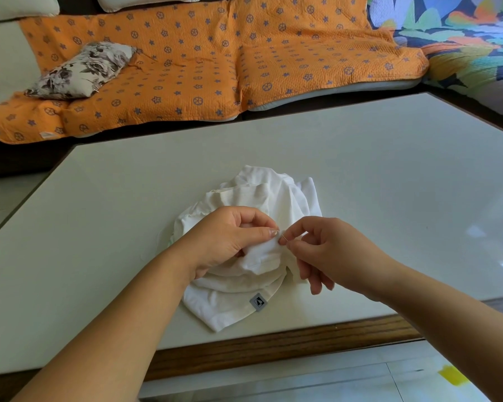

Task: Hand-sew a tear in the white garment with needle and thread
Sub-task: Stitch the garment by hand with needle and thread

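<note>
Limp, light garment (276, 195), best held at the fold; left hand (230, 237) grip bunches it; right hand (328, 252), at 3 o'clock, pinches needle (283, 235).

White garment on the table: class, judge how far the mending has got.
Done: the crumpled white cloth garment lies bunched on the pale table, ready. In hand: the left hand grips a fold while the right hand pinches the thin metal needle at it. Left: unclear; tear and stitches are hidden.
</note>
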Tool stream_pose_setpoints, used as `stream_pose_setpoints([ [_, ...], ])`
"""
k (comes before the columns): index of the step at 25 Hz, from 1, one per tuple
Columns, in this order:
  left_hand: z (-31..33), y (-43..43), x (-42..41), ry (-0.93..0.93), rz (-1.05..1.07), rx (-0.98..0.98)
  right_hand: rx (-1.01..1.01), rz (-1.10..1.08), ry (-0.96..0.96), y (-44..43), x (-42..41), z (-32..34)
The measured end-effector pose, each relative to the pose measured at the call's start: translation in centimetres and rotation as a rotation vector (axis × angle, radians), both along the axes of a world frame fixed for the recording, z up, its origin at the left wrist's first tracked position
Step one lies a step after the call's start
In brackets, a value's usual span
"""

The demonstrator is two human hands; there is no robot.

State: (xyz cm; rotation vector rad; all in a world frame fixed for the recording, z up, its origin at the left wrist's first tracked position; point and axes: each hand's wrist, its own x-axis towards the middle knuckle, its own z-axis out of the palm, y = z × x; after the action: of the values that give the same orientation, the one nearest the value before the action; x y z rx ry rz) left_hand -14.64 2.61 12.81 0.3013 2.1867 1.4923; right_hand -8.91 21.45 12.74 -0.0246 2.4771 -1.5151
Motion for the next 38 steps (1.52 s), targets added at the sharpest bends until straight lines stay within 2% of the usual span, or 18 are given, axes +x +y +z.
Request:
stream_pose_setpoints([
  [8,0.01,0.14,0.14,0.033,-0.030,-0.017,-0.006,-0.040,0.012,-0.29,-0.05,-0.42],
  [14,-0.30,-0.03,-0.25,0.041,0.054,-0.031,-0.060,-0.046,0.008,-0.11,-0.05,-0.25],
  [34,-0.21,0.31,0.28,0.100,-0.023,-0.047,-0.054,-0.086,0.012,-0.70,-0.05,-0.76],
  [38,-0.20,0.52,0.35,0.091,0.038,-0.022,-0.116,-0.123,0.017,-0.81,0.02,-0.79],
])
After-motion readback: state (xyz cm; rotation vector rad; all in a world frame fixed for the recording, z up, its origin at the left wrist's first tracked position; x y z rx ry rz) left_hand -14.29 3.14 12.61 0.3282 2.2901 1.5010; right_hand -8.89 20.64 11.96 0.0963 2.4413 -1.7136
